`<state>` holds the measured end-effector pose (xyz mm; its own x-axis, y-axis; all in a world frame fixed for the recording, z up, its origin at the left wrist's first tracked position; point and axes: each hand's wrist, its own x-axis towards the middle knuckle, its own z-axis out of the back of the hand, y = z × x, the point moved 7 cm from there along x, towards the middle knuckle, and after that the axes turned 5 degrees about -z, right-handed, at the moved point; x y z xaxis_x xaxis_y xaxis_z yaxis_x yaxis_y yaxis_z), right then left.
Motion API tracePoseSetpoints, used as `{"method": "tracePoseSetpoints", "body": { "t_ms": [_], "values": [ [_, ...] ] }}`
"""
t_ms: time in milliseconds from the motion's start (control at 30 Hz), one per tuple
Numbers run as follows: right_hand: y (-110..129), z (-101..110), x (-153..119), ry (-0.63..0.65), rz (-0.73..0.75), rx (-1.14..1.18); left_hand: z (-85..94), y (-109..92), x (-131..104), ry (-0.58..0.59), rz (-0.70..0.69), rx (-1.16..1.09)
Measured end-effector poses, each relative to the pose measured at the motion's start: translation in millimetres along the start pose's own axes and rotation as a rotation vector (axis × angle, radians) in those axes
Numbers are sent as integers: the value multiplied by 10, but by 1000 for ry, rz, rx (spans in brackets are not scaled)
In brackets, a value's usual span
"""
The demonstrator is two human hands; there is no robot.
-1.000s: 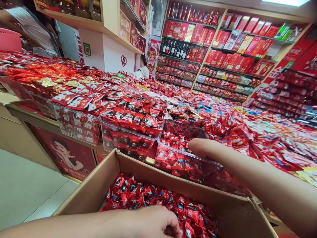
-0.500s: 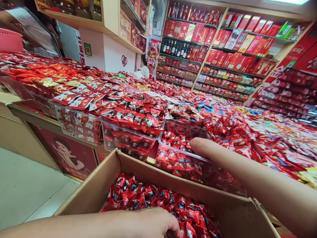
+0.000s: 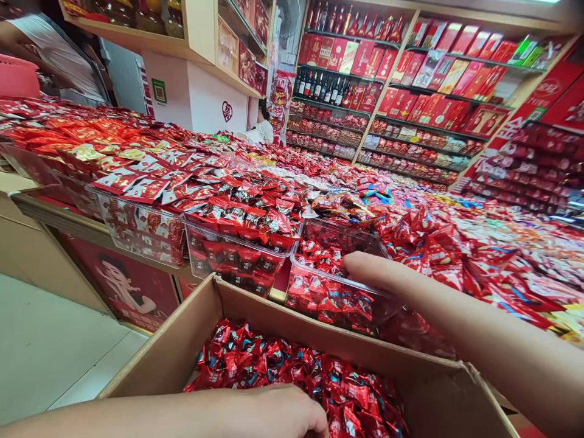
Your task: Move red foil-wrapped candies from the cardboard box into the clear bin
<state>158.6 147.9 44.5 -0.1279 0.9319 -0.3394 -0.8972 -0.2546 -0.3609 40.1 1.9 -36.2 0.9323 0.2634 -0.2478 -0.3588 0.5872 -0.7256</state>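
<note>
My left hand (image 3: 292, 406) reaches down over the red wrapped candies (image 3: 255, 359) in an open cardboard box (image 3: 328, 331). Its fingers bend downward and are mostly cut off by the lower frame edge. My right hand (image 3: 365, 267) dips over the front rim of a clear plastic bin (image 3: 298, 264), with its fingers hidden behind the hand among the small red wrapped candies (image 3: 319, 255) there. Whether either hand holds candies cannot be seen. Those in the bin lie lower than the heaps in the neighbouring bins.
Beside it stands a clear bin of dark-and-red packets (image 3: 241, 261), then one with white-and-red packets (image 3: 141, 225). Larger red packets (image 3: 424, 237) heap up on the right. Shelves (image 3: 387, 79) line the back. A person in white (image 3: 59, 48) is at the far left, another (image 3: 262, 128) farther back.
My right hand has shifted slightly left within the bin. My left hand has moved very little, staying low in the box.
</note>
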Motion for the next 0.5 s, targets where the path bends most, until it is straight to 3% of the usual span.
{"method": "tracePoseSetpoints", "body": {
  "t_ms": [167, 300, 367, 433, 500],
  "values": [
    [-3, 47, -19, -24, -10, 41, -26, 36, 1, 28, 90, 4],
    [-66, 155, -77, -89, 4, 105, 1, 8, -5, 38, 80, 65],
    [-101, 350, -294, -257, 4, 163, 32, -6, -7, 54, 71, 134],
    [-102, 597, -698, -534, 27, 301, 50, -2, -15, 102, 90, 232],
    [14, 629, -1115, -617, 155, 504, 47, 32, -34, 184, 151, 336]
  ]
}}
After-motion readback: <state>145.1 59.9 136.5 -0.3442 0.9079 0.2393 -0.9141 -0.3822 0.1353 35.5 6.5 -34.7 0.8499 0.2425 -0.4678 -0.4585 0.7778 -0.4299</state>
